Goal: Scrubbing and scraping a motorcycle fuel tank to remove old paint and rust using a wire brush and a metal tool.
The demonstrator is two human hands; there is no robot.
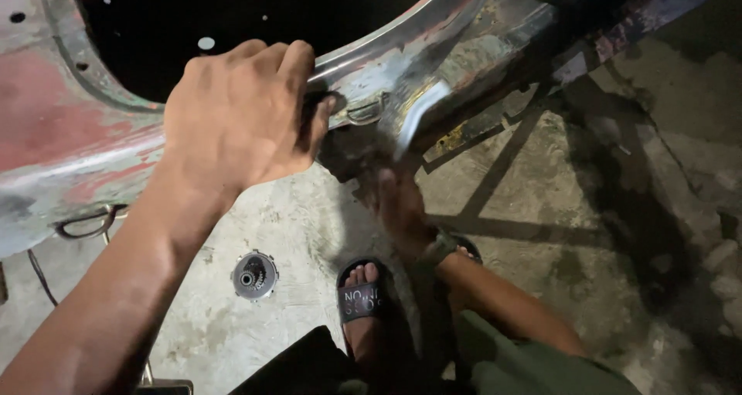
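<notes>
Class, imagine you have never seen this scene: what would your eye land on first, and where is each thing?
First, the left hand, upper centre, gripping the rim of a worn metal body panel with flaking red and grey paint. Lower, the blurred right hand reaches under that panel. On the concrete floor below lies a small round gear part, beside a foot in a black sandal.

A metal body panel (69,148) is raised above the concrete floor (309,209). The left hand (239,117) is set on the panel's lower rim. Below it, a gear part (253,275) lies on the floor, left of a sandalled foot (362,294). The right hand (402,209) is held under the panel, right of the foot.
</notes>
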